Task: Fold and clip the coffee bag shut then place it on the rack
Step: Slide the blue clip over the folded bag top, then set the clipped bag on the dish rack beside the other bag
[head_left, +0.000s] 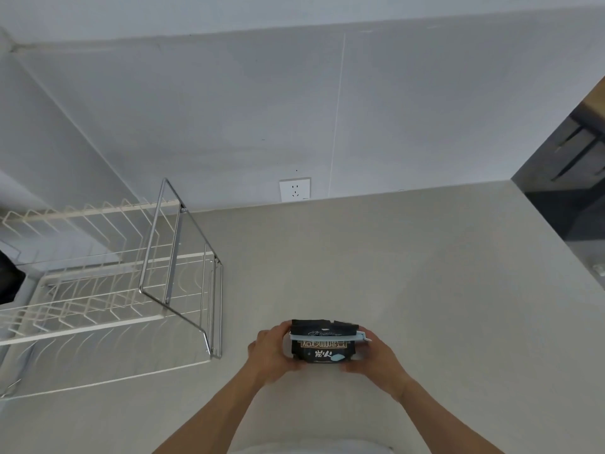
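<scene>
A black coffee bag (322, 348) with pale lettering is held over the grey counter between both hands. Its top is folded down, and a light blue clip (327, 337) runs across the bag just below the fold. My left hand (273, 353) grips the bag's left side. My right hand (376, 355) grips the right side, fingers by the clip's end. The white wire rack (108, 290) with a chrome frame stands on the counter to the left, apart from the bag.
The grey counter (393, 273) runs to a pale wall with a white socket (294, 189). A dark object (9, 280) sits at the far left edge beside the rack. The counter's right edge drops to a dark floor area (573, 191).
</scene>
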A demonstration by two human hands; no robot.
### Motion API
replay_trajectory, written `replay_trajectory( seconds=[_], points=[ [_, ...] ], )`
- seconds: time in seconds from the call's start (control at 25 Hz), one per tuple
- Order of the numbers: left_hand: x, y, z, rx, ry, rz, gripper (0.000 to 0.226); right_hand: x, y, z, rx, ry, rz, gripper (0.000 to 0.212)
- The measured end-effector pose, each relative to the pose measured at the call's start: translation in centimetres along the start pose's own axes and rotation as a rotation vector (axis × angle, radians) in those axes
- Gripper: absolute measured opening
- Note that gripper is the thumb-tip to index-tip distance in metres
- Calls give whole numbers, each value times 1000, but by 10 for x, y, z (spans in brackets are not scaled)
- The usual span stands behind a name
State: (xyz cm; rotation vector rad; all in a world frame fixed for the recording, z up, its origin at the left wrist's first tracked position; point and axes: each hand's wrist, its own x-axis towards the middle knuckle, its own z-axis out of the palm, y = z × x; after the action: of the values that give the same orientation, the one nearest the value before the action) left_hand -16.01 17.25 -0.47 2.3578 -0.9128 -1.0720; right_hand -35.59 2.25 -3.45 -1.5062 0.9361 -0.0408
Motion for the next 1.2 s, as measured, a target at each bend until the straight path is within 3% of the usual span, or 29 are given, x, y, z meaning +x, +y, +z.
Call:
replay_trajectory(
  seconds=[0.2,0.52,0.84,1.12,1.2],
  points=[
    [8,4,0,118,-17,-76,81,5,3,1,-53,17,36,73],
    [1,11,-8,-61,-40,-111,72,3,-13,-2,-41,27,52,67],
    [-17,24,-57,-268,-38,107,76,-26,-75,-13,-100,108,-142,56],
    [-62,54,-135,-558,0,352,62,-59,-168,-21,-98,214,-289,72],
    [-74,64,-159,-630,15,438,61,-74,-201,-19,-79,246,-359,66]
  ],
)
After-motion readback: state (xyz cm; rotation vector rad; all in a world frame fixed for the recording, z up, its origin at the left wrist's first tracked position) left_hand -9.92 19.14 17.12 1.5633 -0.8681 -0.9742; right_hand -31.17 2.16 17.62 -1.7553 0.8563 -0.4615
